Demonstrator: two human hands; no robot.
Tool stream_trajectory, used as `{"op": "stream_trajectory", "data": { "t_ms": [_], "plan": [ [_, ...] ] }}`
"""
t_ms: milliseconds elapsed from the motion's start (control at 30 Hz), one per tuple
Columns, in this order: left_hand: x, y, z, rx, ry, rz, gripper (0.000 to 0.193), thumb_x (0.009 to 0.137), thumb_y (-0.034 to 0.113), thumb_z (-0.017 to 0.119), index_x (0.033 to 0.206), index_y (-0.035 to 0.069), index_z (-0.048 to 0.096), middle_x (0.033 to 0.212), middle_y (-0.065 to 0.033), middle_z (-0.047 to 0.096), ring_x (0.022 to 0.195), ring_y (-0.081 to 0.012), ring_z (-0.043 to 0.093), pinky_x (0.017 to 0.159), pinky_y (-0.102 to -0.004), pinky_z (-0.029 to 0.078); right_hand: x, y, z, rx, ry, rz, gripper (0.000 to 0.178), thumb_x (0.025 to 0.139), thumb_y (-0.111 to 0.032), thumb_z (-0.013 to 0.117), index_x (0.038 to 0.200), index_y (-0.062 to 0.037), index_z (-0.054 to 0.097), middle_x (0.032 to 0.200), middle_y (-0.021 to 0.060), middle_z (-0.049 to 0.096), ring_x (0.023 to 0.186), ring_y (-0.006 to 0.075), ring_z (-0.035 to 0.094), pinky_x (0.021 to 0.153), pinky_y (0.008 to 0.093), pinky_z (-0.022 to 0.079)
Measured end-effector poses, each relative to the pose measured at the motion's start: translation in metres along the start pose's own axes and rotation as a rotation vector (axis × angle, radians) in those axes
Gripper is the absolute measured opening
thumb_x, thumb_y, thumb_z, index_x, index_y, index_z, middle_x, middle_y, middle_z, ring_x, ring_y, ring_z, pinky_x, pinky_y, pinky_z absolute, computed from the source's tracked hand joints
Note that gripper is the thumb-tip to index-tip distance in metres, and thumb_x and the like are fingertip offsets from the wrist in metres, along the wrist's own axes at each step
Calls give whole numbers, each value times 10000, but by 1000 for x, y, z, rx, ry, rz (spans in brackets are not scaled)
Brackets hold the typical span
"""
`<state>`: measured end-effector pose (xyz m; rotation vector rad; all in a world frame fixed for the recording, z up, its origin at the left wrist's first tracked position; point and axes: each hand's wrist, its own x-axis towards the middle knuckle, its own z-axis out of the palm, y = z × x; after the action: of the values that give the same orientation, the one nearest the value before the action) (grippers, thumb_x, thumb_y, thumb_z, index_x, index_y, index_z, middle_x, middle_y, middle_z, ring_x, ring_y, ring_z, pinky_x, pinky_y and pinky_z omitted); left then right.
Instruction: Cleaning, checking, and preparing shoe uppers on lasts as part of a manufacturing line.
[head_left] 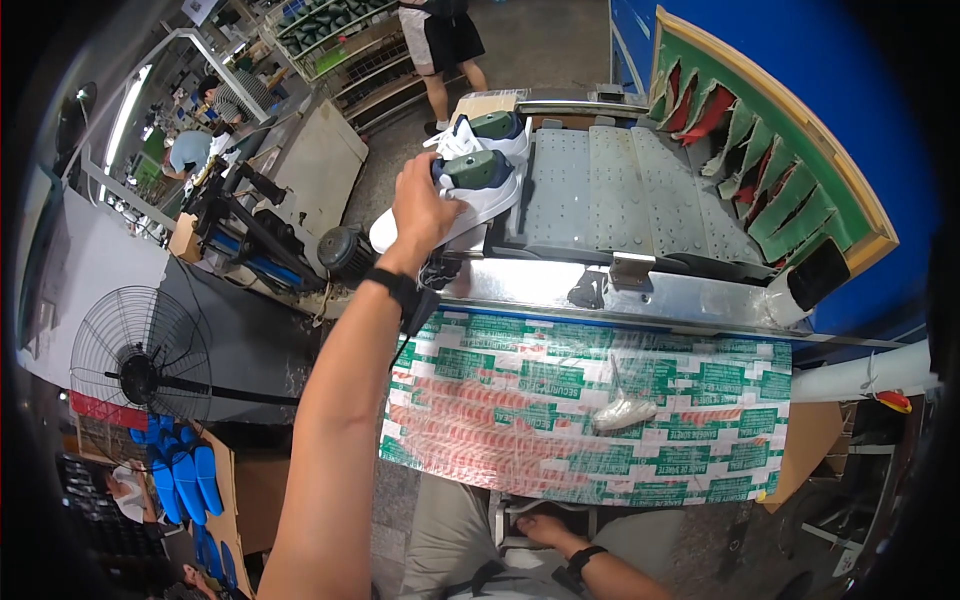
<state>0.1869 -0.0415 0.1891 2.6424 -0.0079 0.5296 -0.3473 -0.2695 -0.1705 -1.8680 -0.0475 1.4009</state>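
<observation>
My left hand reaches far forward, its fingers closed round the side of a white sneaker at the left end of a conveyor. The sneaker has a dark navy collar, with a green shoe last inside it. Just behind stands a second white sneaker, also with a green last in it. Low down, my right hand is between my knees, by a grey metal frame. Its fingers are too small and partly hidden to read.
A table covered in green, white and red tape lies before me, bearing a small plastic-wrapped item. Beyond are the metal-plated conveyor and a green flap curtain. A fan stands left; a person stands behind.
</observation>
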Motion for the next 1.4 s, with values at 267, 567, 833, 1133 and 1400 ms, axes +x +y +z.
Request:
{"op": "stream_trajectory", "data": {
  "t_ms": [267, 567, 833, 1133, 1400],
  "plan": [
    [-41, 8, 4, -143, 218, 121, 812, 671, 14, 1000, 1387, 91, 625, 1353, -125, 678, 1306, -392, 613, 1068, -470, 543, 22, 18, 4, -5, -81, 123, 652, 1070, -622, 561, 1506, -154, 688, 1518, 180, 706, 1418, 400, 647, 1183, 460, 497],
    [-72, -1, 6, -155, 351, 284, 848, 626, -20, 997, 1380, 68, 618, 1345, -143, 675, 1291, -411, 614, 1114, -484, 495, 11, 4, 1, 51, -39, 64, 676, 1065, -587, 592, 1572, -140, 601, 1503, 211, 709, 1410, 428, 647, 1176, 478, 496],
    [-58, -5, 9, -352, 254, 201, 594, 884, 199, 897, 1373, 35, 602, 1350, -174, 638, 1287, -382, 594, 1130, -467, 470, 17, 11, 9, 55, 71, 64, 563, 1068, -540, 642, 1462, -145, 720, 1412, 187, 762, 1317, 383, 713, 1125, 464, 531],
    [-56, -6, 8, -673, 424, -30, 263, 1162, 263, 649, 1128, 20, 741, 1008, -75, 802, 898, -141, 681, 841, -337, 552, -1, -12, -12, 11, -15, 43, 618, 1072, -601, 606, 1500, -166, 704, 1477, 196, 731, 1382, 404, 678, 1157, 461, 520],
    [-69, -35, 5, -991, 309, -106, 409, 1201, 333, 598, 1352, -29, 713, 1315, -129, 811, 1202, -157, 710, 1104, -329, 522, -10, -24, -17, -43, -45, 100, 710, 1069, -667, 554, 1538, -151, 685, 1537, 199, 695, 1451, 401, 628, 1217, 447, 459]
  ]
}}
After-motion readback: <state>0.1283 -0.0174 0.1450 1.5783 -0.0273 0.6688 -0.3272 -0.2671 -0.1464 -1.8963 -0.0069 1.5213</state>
